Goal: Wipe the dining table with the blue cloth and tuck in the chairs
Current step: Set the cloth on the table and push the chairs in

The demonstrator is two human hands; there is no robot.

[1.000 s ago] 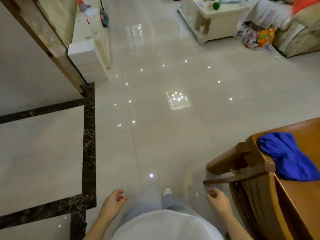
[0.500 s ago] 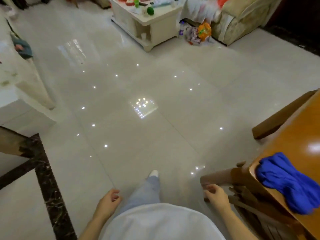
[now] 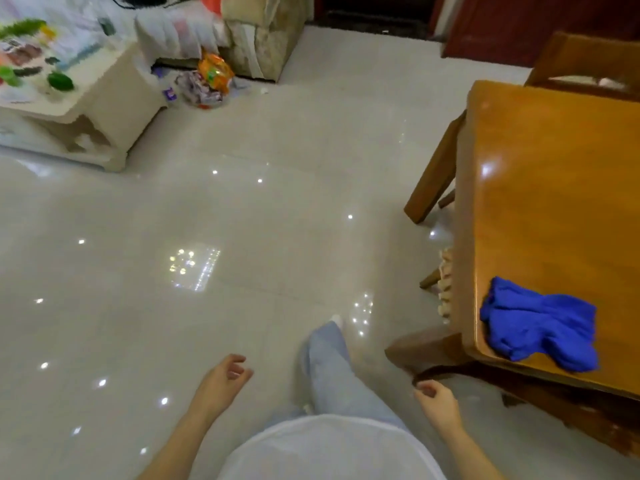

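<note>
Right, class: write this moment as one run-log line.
stage: approaching dining table | blue cloth: bunched on near corner, untouched | left hand: empty | right hand: empty, beside chair

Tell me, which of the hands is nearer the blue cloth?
Right. The right hand hangs empty just below-left of the blue cloth near the table corner; the left hand is farther left, over the floor.

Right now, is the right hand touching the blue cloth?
Apart. The head view shows the right hand empty, low beside the person's leg, with a chair's wood and the dining table edge between it and the blue cloth.
</note>
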